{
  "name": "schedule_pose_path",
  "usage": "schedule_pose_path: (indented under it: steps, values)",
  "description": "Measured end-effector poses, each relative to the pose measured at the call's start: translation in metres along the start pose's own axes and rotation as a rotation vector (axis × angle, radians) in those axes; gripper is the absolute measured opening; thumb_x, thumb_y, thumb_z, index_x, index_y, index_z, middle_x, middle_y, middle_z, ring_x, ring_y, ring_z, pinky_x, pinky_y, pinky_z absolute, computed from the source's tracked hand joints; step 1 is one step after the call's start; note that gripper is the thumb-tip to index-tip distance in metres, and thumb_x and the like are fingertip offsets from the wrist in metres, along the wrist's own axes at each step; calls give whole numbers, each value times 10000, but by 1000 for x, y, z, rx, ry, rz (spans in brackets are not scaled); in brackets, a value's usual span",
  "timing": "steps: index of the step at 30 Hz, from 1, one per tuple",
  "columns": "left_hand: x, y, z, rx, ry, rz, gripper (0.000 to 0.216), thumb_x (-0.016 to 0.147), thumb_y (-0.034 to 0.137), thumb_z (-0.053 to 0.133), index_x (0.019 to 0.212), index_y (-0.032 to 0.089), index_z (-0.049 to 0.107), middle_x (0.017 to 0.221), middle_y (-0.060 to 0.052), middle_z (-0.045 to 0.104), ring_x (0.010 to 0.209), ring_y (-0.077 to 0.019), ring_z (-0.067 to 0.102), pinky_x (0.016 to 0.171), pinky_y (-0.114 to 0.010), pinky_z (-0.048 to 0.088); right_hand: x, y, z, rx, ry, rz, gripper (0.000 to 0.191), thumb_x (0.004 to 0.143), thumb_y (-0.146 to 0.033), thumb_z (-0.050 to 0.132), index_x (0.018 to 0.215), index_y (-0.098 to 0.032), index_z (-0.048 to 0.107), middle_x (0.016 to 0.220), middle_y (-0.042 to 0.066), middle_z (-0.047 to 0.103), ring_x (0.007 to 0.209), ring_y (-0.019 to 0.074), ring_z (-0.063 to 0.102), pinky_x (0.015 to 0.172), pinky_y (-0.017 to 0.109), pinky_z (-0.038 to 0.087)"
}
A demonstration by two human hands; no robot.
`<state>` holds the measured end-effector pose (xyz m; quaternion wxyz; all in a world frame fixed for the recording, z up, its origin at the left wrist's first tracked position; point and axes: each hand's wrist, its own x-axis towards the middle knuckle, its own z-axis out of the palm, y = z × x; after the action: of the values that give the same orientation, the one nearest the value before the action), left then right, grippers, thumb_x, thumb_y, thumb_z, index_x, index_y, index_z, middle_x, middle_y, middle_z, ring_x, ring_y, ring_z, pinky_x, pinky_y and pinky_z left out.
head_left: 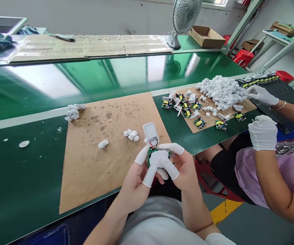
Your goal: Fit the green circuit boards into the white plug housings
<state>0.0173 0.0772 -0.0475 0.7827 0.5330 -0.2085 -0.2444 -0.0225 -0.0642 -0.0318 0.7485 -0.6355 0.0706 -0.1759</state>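
My left hand (136, 177) and my right hand (184, 166), both with white finger cots on, close around a small green circuit board (150, 153) in front of my body. The thumbs meet over the board and hide most of it. Red and black wires run from its far end to a white plastic cover (150, 132), which stands tilted up beyond my fingers. On the brown cardboard sheet (93, 173), a single small white lump (103, 144) lies left of a little cluster of white lumps (131, 135).
More white lumps (73, 112) sit at the cardboard's far left corner. To the right, a co-worker's gloved hands (263, 95) are near a large white heap (222, 90) and several circuit boards (200, 123). A fan (188, 15) stands beyond the green belt (106, 76).
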Motion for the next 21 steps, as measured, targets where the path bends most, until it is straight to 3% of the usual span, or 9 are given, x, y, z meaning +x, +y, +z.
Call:
schedule_pose_path:
  steps: [6,10,13,15,17,21]
  values:
    - [-2,0,2,7,-32,87,529,1097,214,553,1524,524,514,1162,-13,718,805,-89,720,678,-150,618,4,-4,-2,-38,-34,-18,196,970,-384,726,963,-189,714,699,4,666,530,119,572,501,225,497]
    - [-4,2,-1,32,-78,81,565,1090,192,557,1532,539,496,1088,4,733,781,-89,727,748,-189,649,5,-2,-2,-105,-24,-64,114,948,-306,733,934,-193,720,710,2,668,601,127,596,565,227,508]
    - [-4,1,-1,-68,-73,68,532,1078,196,579,1501,516,549,1021,1,745,759,-108,731,716,-213,663,3,-2,1,-161,8,-88,149,964,-312,721,885,-186,736,727,17,675,638,132,599,586,226,512]
    - [-5,-1,0,-185,-33,40,465,1056,213,622,1458,445,622,1035,-29,751,719,-123,728,648,-210,653,-1,-1,3,-100,-34,-44,166,989,-358,721,972,-195,750,776,24,693,608,126,601,538,217,513]
    - [-7,-3,0,-289,20,17,415,1026,239,673,1421,367,674,1070,-70,754,684,-137,720,583,-206,634,-7,2,2,-9,-117,-9,201,1005,-373,728,1149,-234,743,956,47,737,647,126,645,513,201,527]
    - [-11,-5,-5,-335,44,-41,433,985,267,733,1410,346,695,1177,-110,749,738,-168,726,598,-244,644,-18,16,-4,13,-217,-70,298,1039,-284,696,1333,-330,679,1249,63,727,1096,192,720,817,239,629]
